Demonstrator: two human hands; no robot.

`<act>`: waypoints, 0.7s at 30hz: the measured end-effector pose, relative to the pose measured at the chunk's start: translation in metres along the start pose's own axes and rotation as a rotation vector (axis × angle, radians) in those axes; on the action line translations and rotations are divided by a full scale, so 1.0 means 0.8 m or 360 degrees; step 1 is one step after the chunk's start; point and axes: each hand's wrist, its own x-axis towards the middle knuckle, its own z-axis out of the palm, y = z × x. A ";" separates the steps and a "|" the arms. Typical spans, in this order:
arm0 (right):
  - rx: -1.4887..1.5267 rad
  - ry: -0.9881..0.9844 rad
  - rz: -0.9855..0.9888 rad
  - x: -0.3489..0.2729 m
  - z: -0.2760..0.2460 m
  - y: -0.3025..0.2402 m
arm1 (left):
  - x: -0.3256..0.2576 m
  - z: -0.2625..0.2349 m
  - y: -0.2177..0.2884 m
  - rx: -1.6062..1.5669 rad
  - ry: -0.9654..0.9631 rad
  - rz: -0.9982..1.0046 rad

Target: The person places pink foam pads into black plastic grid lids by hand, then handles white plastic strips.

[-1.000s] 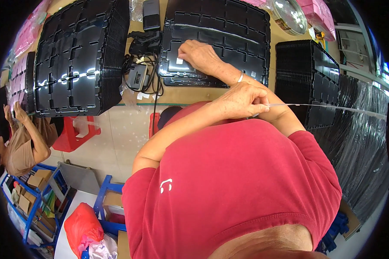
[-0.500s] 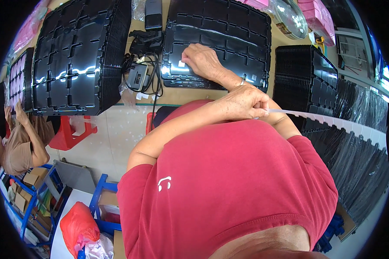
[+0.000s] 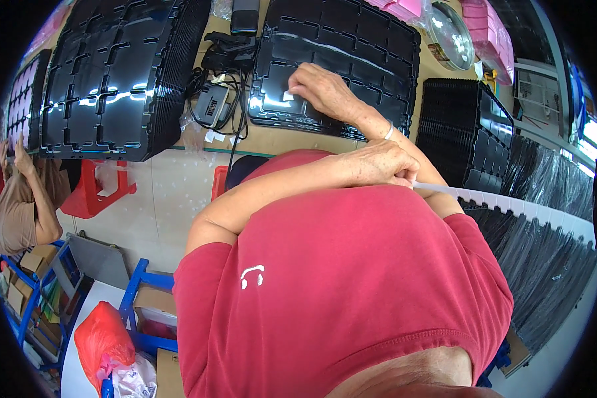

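My right hand (image 3: 322, 93) reaches over the black plastic tray stack (image 3: 338, 50), its fingers curled and pinching a small white label (image 3: 288, 96) against or just above the top tray's front left area. Whether the label is stuck down I cannot tell. A thin bracelet circles that wrist. My left arm crosses in front of my red shirt, and my left hand (image 3: 391, 162) is closed on the end of a long white strip of labels (image 3: 511, 202). From there the strip runs off to the right edge.
Further black tray stacks stand left (image 3: 109, 73) and right (image 3: 467, 132). Between them lie tangled black cables and a grey box-shaped device (image 3: 213, 106). Pink packs (image 3: 485, 33) and a round clear container (image 3: 450, 36) sit at the far right. At far left, another person (image 3: 30, 199) handles a tray.
My right hand with the label has shifted slightly right over the tray. My left hand and the strip sit a little lower. The whole view has tilted slightly.
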 end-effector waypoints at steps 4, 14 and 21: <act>-0.0076 -0.0069 -0.0089 0.010 0.016 0.007 | -0.004 -0.004 0.002 0.0052 0.0150 -0.0034; -0.0160 -0.0077 0.0058 0.015 0.025 0.003 | -0.011 -0.007 -0.002 0.0125 0.0249 -0.0021; -0.0091 -0.0176 0.0020 0.010 0.023 0.007 | -0.007 -0.012 0.007 0.0081 0.0195 -0.0099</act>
